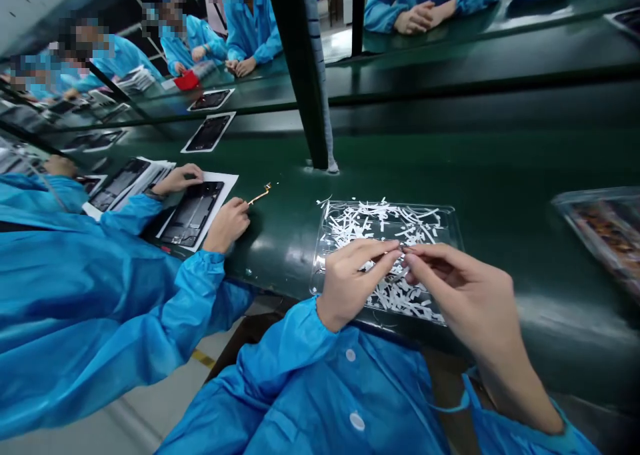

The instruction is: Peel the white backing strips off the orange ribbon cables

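Lower centre of frame, my left hand [350,278] and right hand [463,288] meet fingertip to fingertip, pinching a tiny dark part [403,249] over the clear plastic tray [450,218] of white paper strips [370,225] near the dark green table [500,168] edge; bare table beyond it.

Long dark-green bench [500,168] runs across the room, glossy w/ soft overhead glare. Black upright post [300,75] rises from bench's middle; a second bench [500,48] lies parallel beyond. Pale grey floor [150,421] w/ yellow stripe [203,358] below near edge.
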{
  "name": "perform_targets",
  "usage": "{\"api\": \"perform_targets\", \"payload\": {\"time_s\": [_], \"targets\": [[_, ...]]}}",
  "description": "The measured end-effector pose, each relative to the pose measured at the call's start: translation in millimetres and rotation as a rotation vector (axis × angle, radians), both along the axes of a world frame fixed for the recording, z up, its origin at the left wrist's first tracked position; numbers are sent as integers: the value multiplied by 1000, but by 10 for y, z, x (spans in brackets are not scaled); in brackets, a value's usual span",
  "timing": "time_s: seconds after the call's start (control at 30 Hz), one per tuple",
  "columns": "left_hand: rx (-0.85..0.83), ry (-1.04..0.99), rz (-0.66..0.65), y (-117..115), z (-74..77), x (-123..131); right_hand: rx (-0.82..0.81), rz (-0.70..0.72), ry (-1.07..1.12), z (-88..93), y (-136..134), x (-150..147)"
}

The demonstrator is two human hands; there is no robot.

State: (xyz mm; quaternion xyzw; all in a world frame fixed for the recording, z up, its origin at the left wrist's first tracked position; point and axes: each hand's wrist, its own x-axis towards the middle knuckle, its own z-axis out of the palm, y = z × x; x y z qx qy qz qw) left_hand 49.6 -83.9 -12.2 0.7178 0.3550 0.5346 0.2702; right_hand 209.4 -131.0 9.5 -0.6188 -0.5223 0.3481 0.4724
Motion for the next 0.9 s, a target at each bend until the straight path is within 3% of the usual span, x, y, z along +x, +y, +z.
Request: {"api": "perform_targets", "payload": {"time_s": [0.2, 0.4, 0.5, 0.63, 0.77, 0.9], "targets": [[205, 145, 59, -7, -3, 41, 143, -13, -91, -97, -16, -45], [280, 347, 107, -7, -37, 2, 218, 60, -287, -110, -20, -63], [161, 360, 100, 51, -88, -65, 169, 60, -278, -126, 14, 21], [-137, 437, 0, 144, -101, -179, 30, 90, -222, -128, 118, 162], [-392, 195, -210, 220, -28, -179, -71, 194, -153, -98, 227, 190], [-448, 86, -229, 300, -32, -113, -146, 181, -70, -113, 297, 195]]}}
